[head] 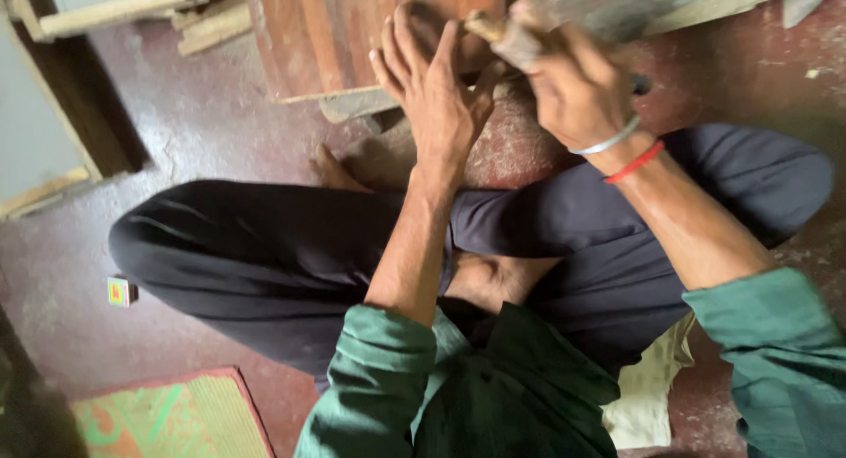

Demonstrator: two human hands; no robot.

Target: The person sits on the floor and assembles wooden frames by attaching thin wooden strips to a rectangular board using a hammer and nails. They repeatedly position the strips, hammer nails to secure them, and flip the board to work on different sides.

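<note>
gripped tight in the right hand (577, 92) is a pale wooden tool handle (493, 31), its far end blurred, and the left hand (436, 88) with open fingers should press firmly on the reddish-brown wooden board (352, 26) on the floor, fingers away from the tool

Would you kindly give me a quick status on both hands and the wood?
Left hand open, fingers spread on wooden piece. Right hand gripping tool handle. Plank beneath, on the floor. Nothing in the way.
</note>
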